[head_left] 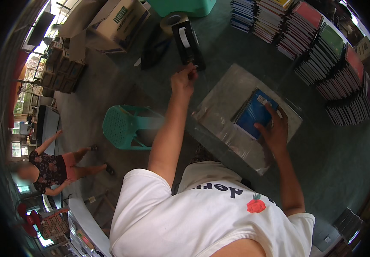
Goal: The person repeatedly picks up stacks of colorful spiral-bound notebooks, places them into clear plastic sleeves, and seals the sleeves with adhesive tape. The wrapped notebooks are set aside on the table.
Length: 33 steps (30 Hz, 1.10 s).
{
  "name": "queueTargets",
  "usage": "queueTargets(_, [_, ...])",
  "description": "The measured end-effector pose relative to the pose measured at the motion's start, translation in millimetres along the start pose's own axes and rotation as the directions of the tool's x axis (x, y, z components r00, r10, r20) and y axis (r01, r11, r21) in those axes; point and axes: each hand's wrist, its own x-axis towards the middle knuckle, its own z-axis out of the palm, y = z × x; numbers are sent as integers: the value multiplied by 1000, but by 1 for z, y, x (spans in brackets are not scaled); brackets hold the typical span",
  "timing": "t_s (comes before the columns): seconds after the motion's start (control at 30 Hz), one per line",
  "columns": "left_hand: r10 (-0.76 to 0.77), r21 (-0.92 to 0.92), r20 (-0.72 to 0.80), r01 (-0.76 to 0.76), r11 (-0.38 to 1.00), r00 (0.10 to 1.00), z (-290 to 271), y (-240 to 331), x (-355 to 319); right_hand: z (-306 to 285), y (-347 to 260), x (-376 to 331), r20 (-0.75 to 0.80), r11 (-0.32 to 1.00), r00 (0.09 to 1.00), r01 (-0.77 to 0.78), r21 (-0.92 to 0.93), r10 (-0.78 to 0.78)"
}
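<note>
My left hand (pixel 184 80) reaches out to the near end of a black tape dispenser (pixel 187 43). Its thumb and fingers are pinched together at the cutting end, on what looks like the end of the tape; the piece itself is barely visible. My right hand (pixel 275 129) rests with spread, bent fingers on a blue spiral notebook (pixel 253 112) with a small white label. Thumb and fingertips touch the cover, and the palm hides the notebook's right side. Beneath the notebook lies a clear plastic sheet or bag (pixel 219 103), spread flat on the dark green table (pixel 322 162).
Stacks of spiral notebooks (pixel 322 51) in several colours line the table's far right. A wide tape roll (pixel 174 22) lies beside the dispenser, near a green container (pixel 185 6). At left are a cardboard box (pixel 118 25), a green stool (pixel 120 127) and another person (pixel 52 169).
</note>
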Motion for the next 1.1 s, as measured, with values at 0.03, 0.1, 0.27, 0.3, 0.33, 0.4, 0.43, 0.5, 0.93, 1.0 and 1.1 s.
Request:
queueTargets(0.03, [-113,-69,-1,113,991,994,0,-1,2,0,0,0,1,1000,1000,1,-1,-1])
queueTargets(0.1, [-334,-201,20,331,922,943,2,-2,4,1,1,0,-8,1000,1000,18,-2,-18])
queueTargets(0.27, [-282,-284,77,292,913,956,20,30,-14,2,2,-1,-20,1000,1000,-10,-1,10])
queueTargets(0.3, [-257,-278,9,249,928,966,24,36,-22,1,0,-1,-19,1000,1000,0,3,0])
queueTargets(0.33, [-244,-246,-15,233,941,970,19,28,-20,1,-1,0,-20,1000,1000,7,8,-7])
queueTargets(0.4, [-218,-168,-54,206,964,974,0,-2,-8,2,0,0,-31,999,999,38,32,-37])
queueTargets(0.43, [211,627,-25,-149,765,977,-9,-5,-4,0,2,-3,-39,999,999,34,37,-33])
queueTargets(0.5, [275,929,350,-295,-221,895,-20,13,0,-3,-2,0,3,998,1000,-19,68,19])
queueTargets(0.93, [-560,516,714,-856,17,420,142,-62,-102,6,-4,-5,-15,985,986,-164,56,165])
queueTargets(1.0, [-632,482,601,-853,-201,489,159,-52,-101,3,-2,-6,4,984,986,-167,62,167])
queueTargets(1.1, [-484,635,633,-763,-121,604,133,-42,-70,12,1,-15,-168,936,941,-247,250,293])
